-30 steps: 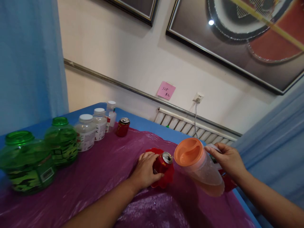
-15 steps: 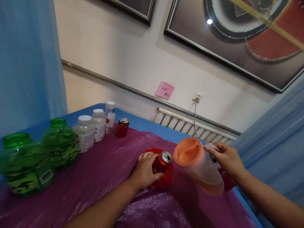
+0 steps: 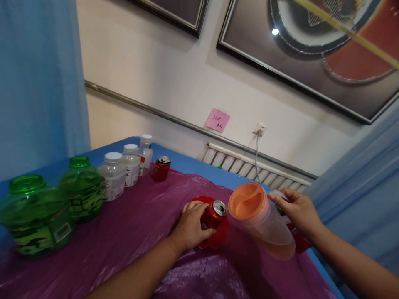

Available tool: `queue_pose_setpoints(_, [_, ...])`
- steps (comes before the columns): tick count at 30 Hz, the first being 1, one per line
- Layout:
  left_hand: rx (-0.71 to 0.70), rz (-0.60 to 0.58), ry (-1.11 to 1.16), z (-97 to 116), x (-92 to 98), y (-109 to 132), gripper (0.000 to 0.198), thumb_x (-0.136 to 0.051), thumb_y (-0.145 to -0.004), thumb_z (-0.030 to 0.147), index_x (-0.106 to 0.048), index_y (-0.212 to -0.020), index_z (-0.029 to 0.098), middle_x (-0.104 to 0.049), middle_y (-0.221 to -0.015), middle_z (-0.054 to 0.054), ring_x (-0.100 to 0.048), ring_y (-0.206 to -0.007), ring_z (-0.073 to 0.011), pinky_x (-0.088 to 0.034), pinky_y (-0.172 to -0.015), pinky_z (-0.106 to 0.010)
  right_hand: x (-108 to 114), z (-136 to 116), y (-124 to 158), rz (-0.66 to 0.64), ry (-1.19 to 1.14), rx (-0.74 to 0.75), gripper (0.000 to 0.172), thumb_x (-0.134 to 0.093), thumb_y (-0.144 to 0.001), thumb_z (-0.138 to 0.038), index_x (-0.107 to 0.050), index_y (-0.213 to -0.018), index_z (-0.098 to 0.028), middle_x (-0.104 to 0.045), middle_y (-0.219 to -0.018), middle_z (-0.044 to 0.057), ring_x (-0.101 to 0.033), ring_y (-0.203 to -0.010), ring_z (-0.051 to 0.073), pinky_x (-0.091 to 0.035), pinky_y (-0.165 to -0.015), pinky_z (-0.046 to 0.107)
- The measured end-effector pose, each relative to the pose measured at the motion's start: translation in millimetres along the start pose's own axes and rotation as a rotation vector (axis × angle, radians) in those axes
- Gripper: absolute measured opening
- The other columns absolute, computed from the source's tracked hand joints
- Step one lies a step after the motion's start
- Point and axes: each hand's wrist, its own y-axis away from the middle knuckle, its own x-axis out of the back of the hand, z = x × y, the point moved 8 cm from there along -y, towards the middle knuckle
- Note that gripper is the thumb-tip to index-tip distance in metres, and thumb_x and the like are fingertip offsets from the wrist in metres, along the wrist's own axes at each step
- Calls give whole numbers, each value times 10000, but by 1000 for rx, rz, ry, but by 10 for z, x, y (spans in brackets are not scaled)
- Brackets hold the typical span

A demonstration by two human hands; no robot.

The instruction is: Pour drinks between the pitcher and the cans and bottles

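My left hand (image 3: 192, 224) is wrapped round a red drink can (image 3: 212, 216) with an opened silver top. The can stands in a red scalloped funnel or dish (image 3: 222, 236); which of the two I cannot tell. My right hand (image 3: 301, 211) grips the pale handle of a clear pitcher (image 3: 271, 226) with an orange lid (image 3: 247, 201). Tilted to the left, the pitcher has its lid close beside the can's top, apart from it. Liquid lies in the pitcher's lower part. No stream between lid and can is visible.
Another red can (image 3: 161, 169) stands farther back. Left of it are white-capped clear bottles (image 3: 114, 178) and two green jars (image 3: 40, 220). Behind my right hand a red object (image 3: 301, 241) is partly hidden. Purple plastic sheeting (image 3: 137, 241) covers the blue table (image 3: 190, 160); a radiator (image 3: 230, 160) is behind.
The whole view has shifted slightly. Both hands keep their holds, and the can and tilted pitcher stay in nearly the same place relative to each other.
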Motion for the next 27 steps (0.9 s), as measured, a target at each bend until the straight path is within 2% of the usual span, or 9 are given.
queue_pose_setpoints(4, [-5, 2, 1, 14, 9, 1, 622, -844, -601, 326, -649, -1182, 219, -692, -1215, -78, -563, -1197, -351, -378, -1062, -534, -3, 10, 6, -2, -2, -29, 530, -757, -667, -656, -499, -555, -207, -407, -521, -49, -363, -504, 104, -305, -427, 222])
queue_pose_setpoints(13, [-11, 21, 11, 31, 31, 4, 606, -840, -601, 315, -653, -1171, 228, -696, -1198, -75, -574, -1188, -350, -391, -1057, -539, -17, -9, 15, -1, -17, 27, 556, -748, -680, -679, -462, -548, -222, -387, -527, -50, -346, -511, 108, -299, -440, 234])
queue_pose_setpoints(16, [-10, 18, 3, 28, 32, 5, 614, -844, -603, 314, -654, -1180, 225, -693, -1215, -80, -575, -1190, -346, -394, -1059, -532, -43, 71, 3, -16, -28, 26, 552, -751, -691, -672, -463, -550, -222, -378, -528, -55, -347, -511, 109, -303, -454, 238])
queue_pose_setpoints(21, [27, 4, -4, -4, 26, 1, 660, -855, -592, 313, -647, -1211, 219, -689, -1240, -98, -564, -1213, -357, -385, -1079, -535, -92, 275, 10, -23, -76, -35, 498, -760, -700, -652, -564, -620, -201, -463, -554, -41, -424, -520, 126, -336, -471, 244])
queue_pose_setpoints(27, [43, 9, -7, -44, 23, -14, 664, -858, -586, 312, -650, -1211, 226, -670, -1274, -114, -549, -1247, -377, -370, -1101, -558, -124, 491, 81, 47, -259, -27, 527, -757, -742, -628, -491, -581, -203, -411, -537, -58, -342, -505, 94, -274, -454, 221])
